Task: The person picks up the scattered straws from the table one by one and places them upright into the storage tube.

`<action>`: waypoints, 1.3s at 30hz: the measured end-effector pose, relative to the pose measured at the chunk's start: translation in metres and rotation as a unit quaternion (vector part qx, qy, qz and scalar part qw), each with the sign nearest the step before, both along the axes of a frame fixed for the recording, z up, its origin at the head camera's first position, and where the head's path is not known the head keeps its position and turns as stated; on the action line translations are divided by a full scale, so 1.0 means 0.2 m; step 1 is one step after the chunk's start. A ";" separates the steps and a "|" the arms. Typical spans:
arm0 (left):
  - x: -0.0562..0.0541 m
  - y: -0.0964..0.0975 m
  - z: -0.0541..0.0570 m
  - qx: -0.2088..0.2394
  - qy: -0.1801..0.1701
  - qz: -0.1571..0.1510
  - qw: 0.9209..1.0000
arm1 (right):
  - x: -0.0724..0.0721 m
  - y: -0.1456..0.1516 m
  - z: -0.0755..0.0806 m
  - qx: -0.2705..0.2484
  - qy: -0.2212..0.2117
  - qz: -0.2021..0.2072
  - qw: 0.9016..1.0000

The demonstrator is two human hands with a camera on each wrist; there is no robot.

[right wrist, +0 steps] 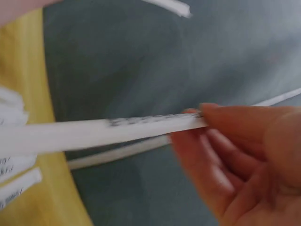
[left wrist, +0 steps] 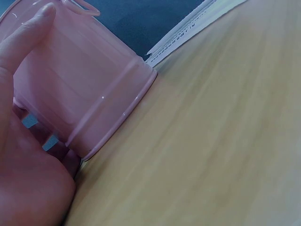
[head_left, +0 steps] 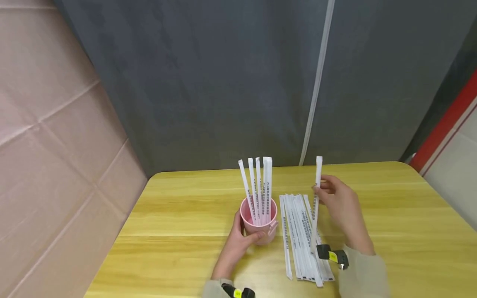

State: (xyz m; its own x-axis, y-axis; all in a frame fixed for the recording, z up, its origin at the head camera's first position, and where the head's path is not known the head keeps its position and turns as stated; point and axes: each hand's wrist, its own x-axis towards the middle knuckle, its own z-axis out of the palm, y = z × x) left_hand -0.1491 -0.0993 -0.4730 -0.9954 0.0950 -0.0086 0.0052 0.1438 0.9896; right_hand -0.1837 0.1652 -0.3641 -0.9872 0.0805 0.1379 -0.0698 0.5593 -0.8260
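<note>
A pink cup (head_left: 261,236) stands upright on the table, holding several paper-wrapped straws (head_left: 256,190) that lean against its rim. My left hand (head_left: 235,244) grips the cup from its left and near side, the thumb across its front; the left wrist view shows that thumb on the cup wall (left wrist: 80,70). Between thumb and fingers, my right hand (head_left: 339,200) pinches one wrapped straw (head_left: 316,198), raised nearly upright over a pile of wrapped straws (head_left: 302,240) on the table. In the right wrist view the pinched straw (right wrist: 141,127) stretches leftward from the fingertips.
The pile lies just right of the cup on the wooden table (head_left: 179,231). A dark grey curtain (head_left: 208,91) with a pale seam hangs behind the far edge. Pinkish panelling (head_left: 67,136) rises at the left, and a red strip (head_left: 443,124) runs at the right.
</note>
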 end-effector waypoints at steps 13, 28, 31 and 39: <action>-0.01 0.00 -0.01 -0.005 0.015 -0.003 1.000 | 0.19 -0.18 0.24 -0.105 0.319 -0.077 0.939; 0.04 0.01 0.12 0.017 0.013 -0.021 1.000 | 0.26 -0.28 0.31 -0.231 0.365 -0.002 0.902; 0.05 0.01 0.14 0.015 0.012 -0.021 1.000 | 0.25 -0.30 0.28 -0.207 0.343 0.005 0.916; 0.05 0.01 0.14 0.019 0.013 -0.021 1.000 | 0.15 -0.35 0.15 -0.160 0.274 0.024 0.948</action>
